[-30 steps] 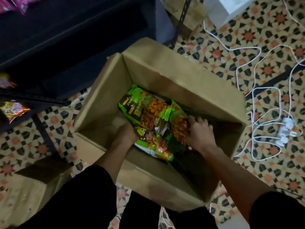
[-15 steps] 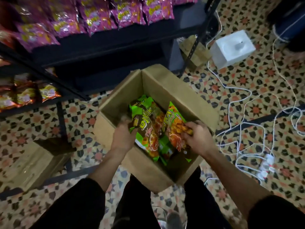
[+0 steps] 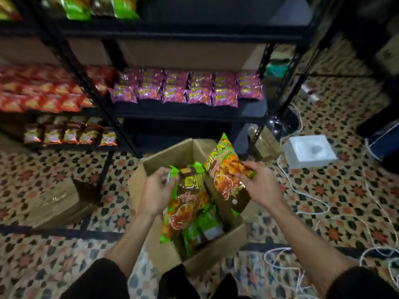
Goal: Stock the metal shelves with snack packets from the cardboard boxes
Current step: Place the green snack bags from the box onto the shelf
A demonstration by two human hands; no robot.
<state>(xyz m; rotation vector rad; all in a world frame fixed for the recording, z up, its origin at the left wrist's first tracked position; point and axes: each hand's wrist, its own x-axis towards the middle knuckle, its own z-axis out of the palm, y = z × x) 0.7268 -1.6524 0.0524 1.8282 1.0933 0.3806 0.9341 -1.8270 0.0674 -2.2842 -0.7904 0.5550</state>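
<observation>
Two packets (image 3: 183, 203) (image 3: 224, 182) gripped: left hand (image 3: 156, 190), right hand (image 3: 259, 186); cardboard box (image 3: 213, 253) floor hidden.

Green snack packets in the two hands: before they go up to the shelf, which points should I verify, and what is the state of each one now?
1. Left hand grips the left packet at its top edge: ok.
2. Right hand pinches the right packet by its right edge: ok.
3. Both packets clear of the cardboard box: not ok, the left packet's lower end is inside it.
4. Free room beside the green packets on the top shelf: cannot tell, blurred and cut off.
5. Floor free around the box: not ok, white cables lie to its right.
</observation>
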